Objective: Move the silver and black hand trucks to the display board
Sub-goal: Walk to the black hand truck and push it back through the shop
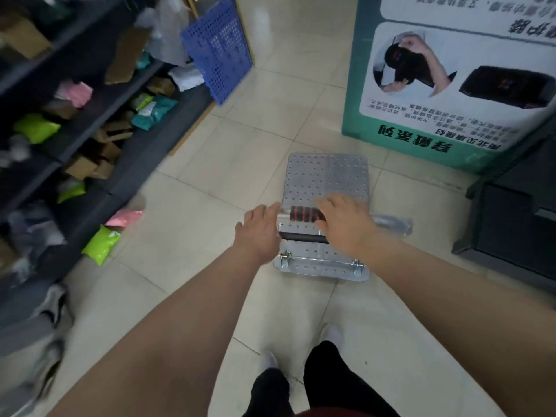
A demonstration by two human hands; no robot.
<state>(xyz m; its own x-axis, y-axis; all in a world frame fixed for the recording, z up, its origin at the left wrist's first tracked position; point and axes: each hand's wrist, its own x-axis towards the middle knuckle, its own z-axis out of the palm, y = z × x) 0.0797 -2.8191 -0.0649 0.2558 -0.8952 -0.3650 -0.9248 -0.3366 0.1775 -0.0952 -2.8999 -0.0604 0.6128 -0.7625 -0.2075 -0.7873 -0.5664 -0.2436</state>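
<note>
Both hands, left [260,228] and right [346,222], are spread open over the silver hand truck's [326,179] handle [304,213], neither clamped.

Far left of the fingers [326,204], dark shelves [90,94] hold a jumble of parcels: lime bags [35,127], pink bags [76,93], teal bags [156,111] and cardboard boxes [90,168]. Another lime bag [101,243] lies at the shelf foot, nearer the fingers. Beyond them and to the left, a blue perforated crate [218,49] leans tilted by the shelf end. A dark cabinet [511,230] stands to their right. Pale floor tiles [228,164] lie beneath, blurred.
</note>
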